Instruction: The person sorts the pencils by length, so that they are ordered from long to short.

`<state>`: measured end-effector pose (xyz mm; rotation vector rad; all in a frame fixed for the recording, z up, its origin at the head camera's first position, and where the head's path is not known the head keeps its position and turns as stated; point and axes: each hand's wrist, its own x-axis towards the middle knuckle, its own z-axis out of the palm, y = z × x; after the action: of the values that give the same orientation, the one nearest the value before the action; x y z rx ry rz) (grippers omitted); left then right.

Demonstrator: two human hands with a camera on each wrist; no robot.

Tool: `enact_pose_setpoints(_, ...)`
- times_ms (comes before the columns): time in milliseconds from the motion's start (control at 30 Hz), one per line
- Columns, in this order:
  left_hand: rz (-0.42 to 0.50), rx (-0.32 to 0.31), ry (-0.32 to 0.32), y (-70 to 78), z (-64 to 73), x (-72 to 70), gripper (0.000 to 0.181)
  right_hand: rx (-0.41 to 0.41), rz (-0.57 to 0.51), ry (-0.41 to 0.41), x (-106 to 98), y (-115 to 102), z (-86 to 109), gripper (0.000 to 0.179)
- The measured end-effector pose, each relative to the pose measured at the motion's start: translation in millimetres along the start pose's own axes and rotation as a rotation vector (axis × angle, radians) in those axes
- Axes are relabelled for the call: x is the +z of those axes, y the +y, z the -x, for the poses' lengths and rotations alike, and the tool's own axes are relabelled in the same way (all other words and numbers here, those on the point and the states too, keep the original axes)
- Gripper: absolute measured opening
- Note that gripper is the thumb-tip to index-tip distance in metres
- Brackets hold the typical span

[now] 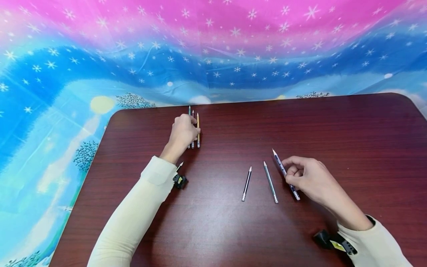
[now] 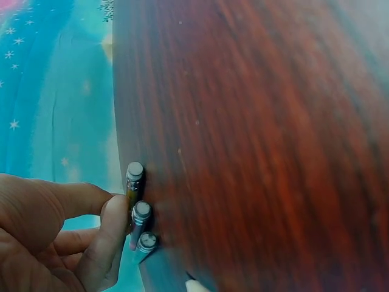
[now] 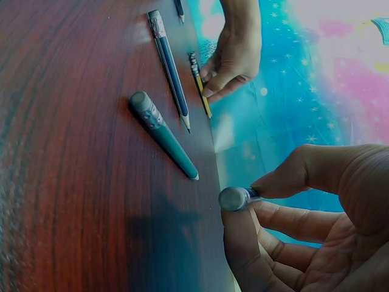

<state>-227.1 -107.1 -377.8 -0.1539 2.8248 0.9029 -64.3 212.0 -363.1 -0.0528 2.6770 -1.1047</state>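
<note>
At the far left of the table, my left hand [image 1: 183, 129] pinches a yellow pencil [image 1: 198, 124] by its middle. Close beside it lie a maroon pencil [image 1: 192, 144] and a teal pencil [image 1: 189, 109], partly covered by the hand. All three have their eraser ends toward me, as the left wrist view shows. On the right, my right hand [image 1: 308, 176] holds a dark patterned pencil [image 1: 279, 163] between thumb and fingers. Its eraser [image 3: 234, 199] faces the right wrist camera. To its left lie a grey-green pencil [image 1: 270, 181] and a dark striped pencil [image 1: 247, 184].
Another pencil's sharpened tip [image 1: 180, 165] pokes out beside my left cuff, the remainder hidden by the sleeve and wrist camera [image 1: 180, 181]. The dark red wooden table [image 1: 217, 222] ends at a snowflake-patterned cloth [image 1: 213, 55] hanging behind it.
</note>
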Motion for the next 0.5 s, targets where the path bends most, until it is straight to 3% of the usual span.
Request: enact_pose_setpoints(500,-0.010,0.009,-0.005,-0.8,0.0,-0.6,0.028,0.012,-0.004,-0.008,-0.4,-0.1,0.1,0.029)
